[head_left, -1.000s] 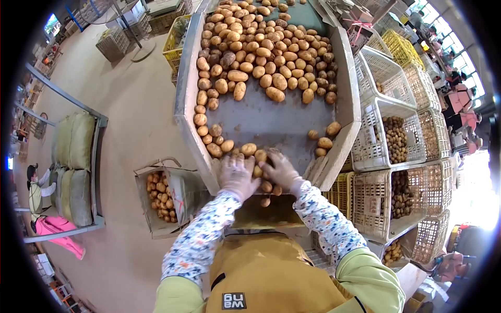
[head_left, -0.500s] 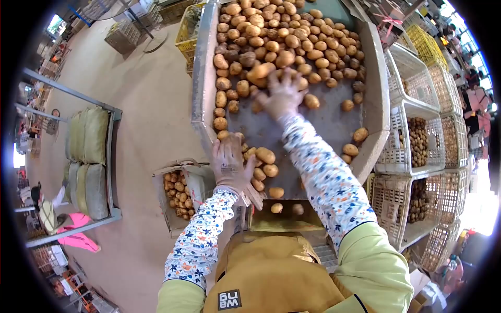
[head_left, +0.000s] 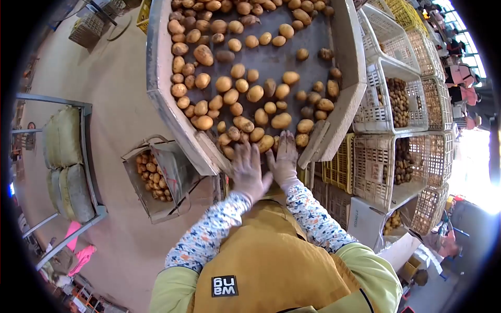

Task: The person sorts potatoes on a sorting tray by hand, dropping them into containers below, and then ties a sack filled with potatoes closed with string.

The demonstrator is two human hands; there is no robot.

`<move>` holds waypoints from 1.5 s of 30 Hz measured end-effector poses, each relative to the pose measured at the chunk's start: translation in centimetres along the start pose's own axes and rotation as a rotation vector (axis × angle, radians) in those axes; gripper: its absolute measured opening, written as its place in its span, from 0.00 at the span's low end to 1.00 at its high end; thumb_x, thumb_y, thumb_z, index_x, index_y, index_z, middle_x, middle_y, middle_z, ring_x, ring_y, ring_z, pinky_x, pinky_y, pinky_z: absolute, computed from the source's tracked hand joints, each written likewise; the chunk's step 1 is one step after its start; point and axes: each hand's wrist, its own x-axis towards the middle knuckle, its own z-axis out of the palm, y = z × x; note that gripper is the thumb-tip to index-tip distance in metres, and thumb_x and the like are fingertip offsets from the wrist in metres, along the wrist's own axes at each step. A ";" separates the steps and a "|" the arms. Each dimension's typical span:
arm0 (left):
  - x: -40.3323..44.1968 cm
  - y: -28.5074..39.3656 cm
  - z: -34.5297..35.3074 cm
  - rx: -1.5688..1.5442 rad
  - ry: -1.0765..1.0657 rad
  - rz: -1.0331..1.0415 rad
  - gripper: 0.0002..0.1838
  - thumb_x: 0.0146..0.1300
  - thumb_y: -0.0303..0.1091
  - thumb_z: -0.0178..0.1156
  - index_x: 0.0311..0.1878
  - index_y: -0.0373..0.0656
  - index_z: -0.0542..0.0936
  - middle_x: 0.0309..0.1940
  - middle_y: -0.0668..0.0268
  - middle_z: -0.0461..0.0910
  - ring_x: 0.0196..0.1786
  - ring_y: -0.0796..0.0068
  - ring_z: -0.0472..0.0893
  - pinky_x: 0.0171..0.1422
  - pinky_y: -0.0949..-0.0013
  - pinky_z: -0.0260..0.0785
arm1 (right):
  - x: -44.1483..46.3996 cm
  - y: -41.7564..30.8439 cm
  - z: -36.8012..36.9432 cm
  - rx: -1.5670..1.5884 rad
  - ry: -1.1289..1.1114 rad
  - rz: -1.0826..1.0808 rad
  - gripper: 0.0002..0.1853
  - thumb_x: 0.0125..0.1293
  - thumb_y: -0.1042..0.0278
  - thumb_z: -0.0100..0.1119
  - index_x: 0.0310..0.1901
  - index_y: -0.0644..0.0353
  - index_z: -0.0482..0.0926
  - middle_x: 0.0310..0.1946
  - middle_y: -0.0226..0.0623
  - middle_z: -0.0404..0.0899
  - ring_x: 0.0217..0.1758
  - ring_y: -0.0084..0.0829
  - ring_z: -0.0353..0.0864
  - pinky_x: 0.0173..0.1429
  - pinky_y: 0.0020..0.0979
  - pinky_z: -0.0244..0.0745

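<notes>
Many potatoes [head_left: 255,94] are spread over the grey sorting tray [head_left: 313,39], loosely scattered towards its front mouth. My left hand [head_left: 247,169], in a thin glove, lies at the left of the mouth, fingers stretched out against the nearest potatoes. Beside it my right hand [head_left: 285,163], also gloved, reaches forward with its fingers extended, its tips at the potatoes near the front edge. Neither hand grips a potato. The space below the mouth is mostly hidden by my hands and the brown apron [head_left: 261,245].
A bag of potatoes [head_left: 152,177] stands on the floor at the left. Stacked white crates [head_left: 373,172], some holding potatoes, line the right side, with a yellow crate [head_left: 342,164] near the tray. A metal rack [head_left: 86,151] carries full sacks [head_left: 73,190] at far left.
My right hand has drawn back from among the potatoes to the front mouth. My left hand has come beside it. Potatoes now lie spread nearer the front, and the view has shifted.
</notes>
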 end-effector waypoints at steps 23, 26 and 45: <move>1.5 -1.4 4.4 -2.390 0.114 -0.954 0.17 0.57 0.47 0.56 0.48 0.52 0.77 0.51 0.67 0.77 0.54 0.63 0.73 0.63 0.55 0.62 | 1.1 -2.6 -1.8 -0.301 -0.236 -0.527 0.14 0.51 0.59 0.58 0.42 0.42 0.78 0.49 0.48 0.72 0.51 0.48 0.72 0.42 0.45 0.71; 1.6 -1.2 3.5 -2.311 -0.040 -1.270 0.34 0.52 0.65 0.59 0.59 0.58 0.69 0.56 0.65 0.68 0.61 0.59 0.65 0.65 0.45 0.57 | 3.2 -1.8 -3.7 -0.195 -0.406 -0.541 0.18 0.42 0.57 0.66 0.39 0.43 0.79 0.35 0.38 0.74 0.40 0.42 0.75 0.38 0.41 0.72; 1.2 -1.3 5.5 -2.302 0.164 -1.028 0.26 0.68 0.54 0.46 0.63 0.51 0.65 0.61 0.65 0.66 0.63 0.63 0.68 0.69 0.51 0.60 | 5.8 -4.4 -4.0 0.230 -0.311 -0.058 0.28 0.51 0.64 0.63 0.56 0.58 0.72 0.53 0.47 0.72 0.55 0.49 0.72 0.60 0.41 0.69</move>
